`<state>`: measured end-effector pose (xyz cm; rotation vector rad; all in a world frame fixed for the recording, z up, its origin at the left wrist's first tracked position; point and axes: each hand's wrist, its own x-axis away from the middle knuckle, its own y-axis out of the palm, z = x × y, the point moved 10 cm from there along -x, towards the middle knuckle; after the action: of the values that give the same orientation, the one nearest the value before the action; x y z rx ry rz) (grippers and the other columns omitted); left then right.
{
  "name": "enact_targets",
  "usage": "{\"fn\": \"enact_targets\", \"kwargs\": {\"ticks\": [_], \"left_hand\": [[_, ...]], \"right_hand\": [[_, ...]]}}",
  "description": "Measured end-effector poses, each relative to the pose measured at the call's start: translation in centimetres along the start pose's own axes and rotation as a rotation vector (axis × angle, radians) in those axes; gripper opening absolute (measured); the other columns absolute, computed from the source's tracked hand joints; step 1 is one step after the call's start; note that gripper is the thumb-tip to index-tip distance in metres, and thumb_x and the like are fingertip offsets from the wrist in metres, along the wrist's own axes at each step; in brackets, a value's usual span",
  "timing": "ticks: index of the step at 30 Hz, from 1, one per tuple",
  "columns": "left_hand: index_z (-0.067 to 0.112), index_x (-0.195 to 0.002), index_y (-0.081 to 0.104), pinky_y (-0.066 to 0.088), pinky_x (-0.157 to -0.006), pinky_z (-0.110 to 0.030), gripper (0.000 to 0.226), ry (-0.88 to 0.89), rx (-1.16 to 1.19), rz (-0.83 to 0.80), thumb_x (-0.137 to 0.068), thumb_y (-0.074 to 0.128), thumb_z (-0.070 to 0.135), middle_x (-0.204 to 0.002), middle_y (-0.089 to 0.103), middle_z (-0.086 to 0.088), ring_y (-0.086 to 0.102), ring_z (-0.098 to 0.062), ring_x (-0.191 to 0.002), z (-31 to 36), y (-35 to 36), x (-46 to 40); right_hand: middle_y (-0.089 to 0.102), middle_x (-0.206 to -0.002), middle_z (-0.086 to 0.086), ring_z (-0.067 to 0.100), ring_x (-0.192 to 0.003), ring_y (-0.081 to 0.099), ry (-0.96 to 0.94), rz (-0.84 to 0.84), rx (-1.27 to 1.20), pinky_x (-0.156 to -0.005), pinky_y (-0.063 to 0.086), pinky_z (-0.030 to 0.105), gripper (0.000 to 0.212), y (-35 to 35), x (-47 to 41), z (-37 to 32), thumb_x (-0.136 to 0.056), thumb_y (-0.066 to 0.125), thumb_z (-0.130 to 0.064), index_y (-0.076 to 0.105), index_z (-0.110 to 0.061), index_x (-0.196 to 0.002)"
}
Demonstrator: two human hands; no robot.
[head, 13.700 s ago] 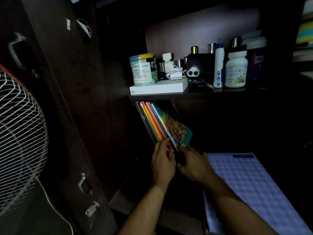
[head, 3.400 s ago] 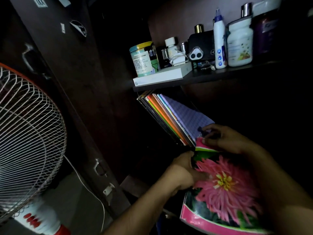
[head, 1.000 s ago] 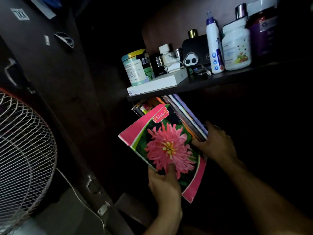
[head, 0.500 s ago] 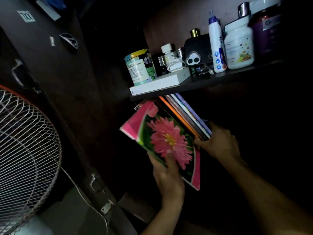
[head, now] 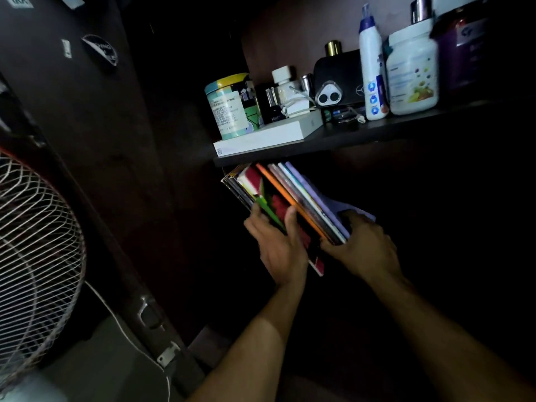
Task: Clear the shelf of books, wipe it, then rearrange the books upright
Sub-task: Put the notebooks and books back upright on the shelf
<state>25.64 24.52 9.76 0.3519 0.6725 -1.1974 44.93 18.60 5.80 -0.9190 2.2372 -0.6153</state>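
Pink flower-cover paperback (head: 275, 210), loose half a second ago, now slotted into the leaning row of thin books (head: 301, 198) at 1 o'clock of the left hand (head: 278, 245), which grips it. Row is gripped by the right hand (head: 362, 242). Re-shelving nearly done.

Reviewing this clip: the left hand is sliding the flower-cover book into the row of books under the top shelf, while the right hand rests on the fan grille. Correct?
Not quite. The head view shows the right hand gripping the lower corner of the leaning books, nowhere near the fan. The rest holds: the left hand grips the flower-cover book, partly inside the row.
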Motion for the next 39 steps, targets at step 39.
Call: {"fn": "enact_targets", "kwargs": {"ticks": [39], "left_hand": [[0.039,-0.153,0.034,0.029,-0.122,-0.038,0.085,-0.250,0.465,-0.380,-0.081,0.061,0.075,-0.154,0.042,0.018,0.037,0.000,-0.142,-4.1,5.1,-3.3]], "right_hand": [[0.045,-0.152,-0.001,0.021,-0.131,0.051,-0.109,-0.263,-0.246,-0.104,0.047,0.038,0.087,4.3,0.3,0.8,-0.082,0.075,-0.054,0.022,-0.039,-0.150]]}}
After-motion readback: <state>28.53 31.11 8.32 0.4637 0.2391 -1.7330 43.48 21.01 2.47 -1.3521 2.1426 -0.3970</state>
